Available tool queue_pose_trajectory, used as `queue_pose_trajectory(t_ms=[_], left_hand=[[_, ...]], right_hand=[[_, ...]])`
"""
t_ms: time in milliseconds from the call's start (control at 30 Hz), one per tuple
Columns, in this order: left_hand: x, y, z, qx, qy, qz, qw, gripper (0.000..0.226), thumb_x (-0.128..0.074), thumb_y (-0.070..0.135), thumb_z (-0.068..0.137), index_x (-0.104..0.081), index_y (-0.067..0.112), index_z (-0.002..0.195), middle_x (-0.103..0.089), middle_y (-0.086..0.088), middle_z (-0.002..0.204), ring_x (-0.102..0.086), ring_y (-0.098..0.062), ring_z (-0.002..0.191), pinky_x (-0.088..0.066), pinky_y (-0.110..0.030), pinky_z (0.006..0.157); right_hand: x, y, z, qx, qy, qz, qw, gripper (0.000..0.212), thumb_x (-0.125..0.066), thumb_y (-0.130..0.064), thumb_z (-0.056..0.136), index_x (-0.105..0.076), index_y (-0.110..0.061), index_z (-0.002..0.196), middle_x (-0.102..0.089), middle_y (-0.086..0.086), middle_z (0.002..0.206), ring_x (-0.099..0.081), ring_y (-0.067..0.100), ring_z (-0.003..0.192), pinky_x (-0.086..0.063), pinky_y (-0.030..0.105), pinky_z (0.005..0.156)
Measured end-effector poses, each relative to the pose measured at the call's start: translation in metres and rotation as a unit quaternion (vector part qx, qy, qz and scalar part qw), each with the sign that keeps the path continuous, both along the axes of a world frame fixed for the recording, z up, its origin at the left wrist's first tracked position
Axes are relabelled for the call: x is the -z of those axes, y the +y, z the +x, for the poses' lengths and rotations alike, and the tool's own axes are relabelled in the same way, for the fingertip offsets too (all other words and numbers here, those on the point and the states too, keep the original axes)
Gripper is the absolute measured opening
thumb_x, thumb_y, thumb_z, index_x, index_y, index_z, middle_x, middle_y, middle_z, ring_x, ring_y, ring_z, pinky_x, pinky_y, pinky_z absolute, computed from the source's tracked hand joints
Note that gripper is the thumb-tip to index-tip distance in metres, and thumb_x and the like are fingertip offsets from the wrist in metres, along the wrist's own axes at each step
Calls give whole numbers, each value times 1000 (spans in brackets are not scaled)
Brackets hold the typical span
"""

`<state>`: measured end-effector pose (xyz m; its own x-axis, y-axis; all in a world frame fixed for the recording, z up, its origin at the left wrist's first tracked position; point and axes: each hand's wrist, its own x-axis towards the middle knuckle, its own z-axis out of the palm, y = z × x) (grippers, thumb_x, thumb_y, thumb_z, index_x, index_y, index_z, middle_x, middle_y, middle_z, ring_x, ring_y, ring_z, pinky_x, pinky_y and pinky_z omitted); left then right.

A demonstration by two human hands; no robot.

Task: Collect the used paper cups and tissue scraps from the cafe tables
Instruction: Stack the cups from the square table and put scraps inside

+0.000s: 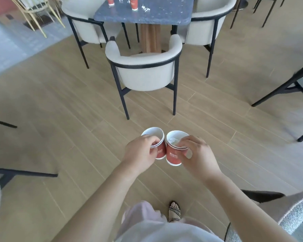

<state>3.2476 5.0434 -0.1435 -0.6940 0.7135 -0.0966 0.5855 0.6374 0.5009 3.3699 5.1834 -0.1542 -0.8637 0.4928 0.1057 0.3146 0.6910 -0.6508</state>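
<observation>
Holdings: our left hand [140, 152] grips a nested red stack [161, 149], our right hand [198, 155] a red cup [173, 155] holding tissue [172, 140]

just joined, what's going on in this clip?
A person stands on the cafe floor, carrying cups. The left hand grips the left cup. The right hand grips the right cup, which has crumpled tissue inside. Ahead, the dark table holds two more red cups and a white scrap, not yet collected.
</observation>
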Motion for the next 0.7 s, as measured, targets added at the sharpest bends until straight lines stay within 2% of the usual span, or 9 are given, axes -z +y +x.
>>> queue_pose_trajectory(t_ms=[133,233,300,433,600,700], left_hand=[[4,-18,-43,-38,-3,21,999,20,-55,14,84,-65,26,97,-66,11,97,-59,-16,91,-49,-34,74],[8,-36,-83,-44,29,-11,999,26,-50,15,87,-63,30,104,-64,10,104,-57,-17,96,-44,-28,70],[11,-45,-117,-40,36,-27,998,30,-47,12,87,-62,29,107,-64,7,104,-56,-20,98,-45,-30,72],[7,-62,-188,-70,29,-16,997,26,-47,12,87,-62,27,102,-63,7,100,-56,-21,95,-48,-35,70],[-10,-98,-278,-87,34,-28,995,26,-47,13,87,-62,27,103,-63,9,104,-56,-19,95,-47,-31,69],[-18,-129,-324,-113,33,-47,992,22,-48,13,87,-61,25,101,-62,9,102,-57,-19,93,-50,-35,70]], right_hand=[[7,-3,-55,-46,-8,-2,999,14,-65,-12,77,-68,-15,90,-66,-1,93,-56,25,83,-44,29,67],[8,-13,-104,-86,-13,-2,996,15,-66,-9,77,-69,-15,90,-67,0,94,-57,24,84,-39,25,67],[8,-19,-141,-118,-13,-4,993,14,-66,-9,78,-69,-15,91,-67,-1,93,-57,24,85,-39,25,68],[1,-32,-221,-154,-6,-8,988,14,-64,-11,81,-69,-14,93,-67,0,95,-59,24,89,-47,30,70],[-12,-59,-322,-187,17,-3,982,10,-64,-15,81,-68,-12,90,-67,-1,95,-59,22,90,-48,32,70],[-12,-81,-376,-207,29,-11,978,9,-64,-9,79,-68,-13,87,-67,-1,93,-59,24,89,-49,33,70]])
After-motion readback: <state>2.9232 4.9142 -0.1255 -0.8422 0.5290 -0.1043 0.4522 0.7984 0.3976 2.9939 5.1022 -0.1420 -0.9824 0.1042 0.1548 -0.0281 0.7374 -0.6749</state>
